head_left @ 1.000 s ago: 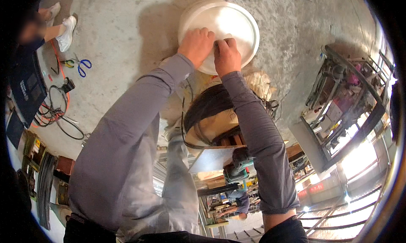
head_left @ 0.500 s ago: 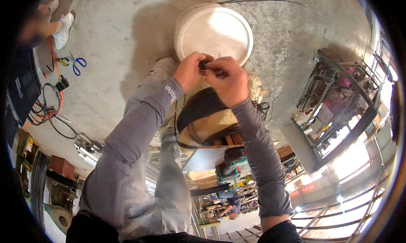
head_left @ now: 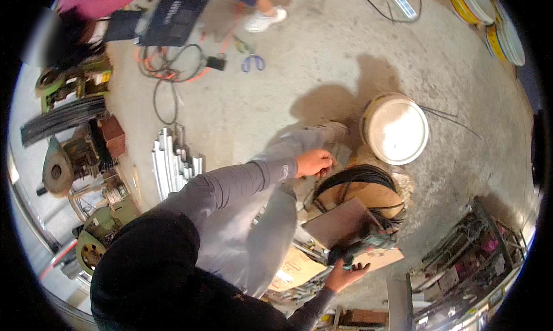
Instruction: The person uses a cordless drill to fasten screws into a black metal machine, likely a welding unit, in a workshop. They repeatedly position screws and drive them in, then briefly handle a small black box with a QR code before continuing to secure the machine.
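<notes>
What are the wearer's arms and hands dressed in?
Both arms wear long grey sleeves, close-fitting, ending at the wrist; the left cuff carries a small light marking. The left hand and right hand are bare, with no gloves visible. The right sleeve looks darker, in shadow.

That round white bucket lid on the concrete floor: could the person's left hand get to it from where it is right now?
Probably yes. The left hand sits beside the coil of black wire, with the round white bucket lid just past it across bare concrete floor. Nothing lies between them.
</notes>
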Demonstrator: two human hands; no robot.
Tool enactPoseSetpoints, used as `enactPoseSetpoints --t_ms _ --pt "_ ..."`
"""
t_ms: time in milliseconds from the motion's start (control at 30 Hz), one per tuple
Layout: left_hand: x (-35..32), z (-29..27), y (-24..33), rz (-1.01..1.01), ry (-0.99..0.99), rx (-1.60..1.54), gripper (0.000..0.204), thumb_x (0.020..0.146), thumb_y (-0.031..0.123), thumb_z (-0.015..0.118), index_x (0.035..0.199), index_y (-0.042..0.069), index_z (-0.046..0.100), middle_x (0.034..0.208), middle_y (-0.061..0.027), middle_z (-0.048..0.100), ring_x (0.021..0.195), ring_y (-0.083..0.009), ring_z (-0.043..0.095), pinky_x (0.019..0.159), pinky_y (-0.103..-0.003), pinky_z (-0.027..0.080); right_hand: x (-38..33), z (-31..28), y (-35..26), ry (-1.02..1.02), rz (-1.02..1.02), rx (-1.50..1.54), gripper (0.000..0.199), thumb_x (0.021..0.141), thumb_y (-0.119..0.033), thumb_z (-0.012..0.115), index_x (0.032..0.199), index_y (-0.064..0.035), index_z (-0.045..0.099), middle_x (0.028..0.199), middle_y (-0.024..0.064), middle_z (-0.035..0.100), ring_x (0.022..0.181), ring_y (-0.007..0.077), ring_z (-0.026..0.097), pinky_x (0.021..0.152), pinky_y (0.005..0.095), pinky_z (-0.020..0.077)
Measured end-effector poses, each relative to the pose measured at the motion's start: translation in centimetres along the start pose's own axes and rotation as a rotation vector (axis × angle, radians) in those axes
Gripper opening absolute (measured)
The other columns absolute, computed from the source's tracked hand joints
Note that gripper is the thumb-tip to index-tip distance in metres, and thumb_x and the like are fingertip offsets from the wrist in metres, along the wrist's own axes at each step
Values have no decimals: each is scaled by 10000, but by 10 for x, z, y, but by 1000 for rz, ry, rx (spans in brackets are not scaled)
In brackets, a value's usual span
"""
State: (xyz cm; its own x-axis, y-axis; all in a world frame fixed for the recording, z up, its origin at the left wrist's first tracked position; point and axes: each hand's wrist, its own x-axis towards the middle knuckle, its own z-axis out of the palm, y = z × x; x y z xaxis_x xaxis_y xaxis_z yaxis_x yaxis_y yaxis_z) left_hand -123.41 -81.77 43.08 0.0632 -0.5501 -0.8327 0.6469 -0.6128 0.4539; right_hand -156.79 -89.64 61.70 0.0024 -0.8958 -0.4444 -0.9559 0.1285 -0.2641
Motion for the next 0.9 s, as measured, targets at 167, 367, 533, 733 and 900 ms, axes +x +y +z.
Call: enactPoseSetpoints --t_ms 167,367,533,733,900 --pt "-145 -30 -78 -59 -49 -90 343 1085 324 536 1107 18 689 896 -27 672 756 -115 594 679 -280 508 52 50 44 93 -346 -174 961 706 -102 747 1544 55 303 1442 292 492 1330 443 491 1111 491 432" --pt "-263 -39 -129 -50 -41 -416 329 1064 345 595 1120 35 689 904 -16 671 777 -103 606 689 -270 500 76 48 34 29 -151 -93 868 699 -91 767 1482 40 416 1290 267 615 1173 441 605 1045 486 482" --pt "-326 -87 -186 80 -107 -557 260 1060 273 610 1140 38 686 909 -5 668 791 -97 605 708 -260 494 72 63 95 -26 -343 154 726 845 -161 751 1466 37 431 1288 245 604 1123 295 623 926 407 525" --pt "-385 -175 -233 174 -42 -771 296 1048 226 635 1240 1 649 1047 -36 687 888 -117 631 831 -274 533 -144 67 5 121 -658 126 755 843 -97 788 1487 31 416 1320 217 593 1127 284 603 991 397 495" --pt "-430 -270 -293 277 41 -923 258 1046 276 651 1128 32 678 948 -10 654 828 -123 601 786 -279 512 -312 149 -121 -613 -517 199 615 888 -77 731 1448 -17 482 1296 183 647 1153 304 639 1022 407 508"
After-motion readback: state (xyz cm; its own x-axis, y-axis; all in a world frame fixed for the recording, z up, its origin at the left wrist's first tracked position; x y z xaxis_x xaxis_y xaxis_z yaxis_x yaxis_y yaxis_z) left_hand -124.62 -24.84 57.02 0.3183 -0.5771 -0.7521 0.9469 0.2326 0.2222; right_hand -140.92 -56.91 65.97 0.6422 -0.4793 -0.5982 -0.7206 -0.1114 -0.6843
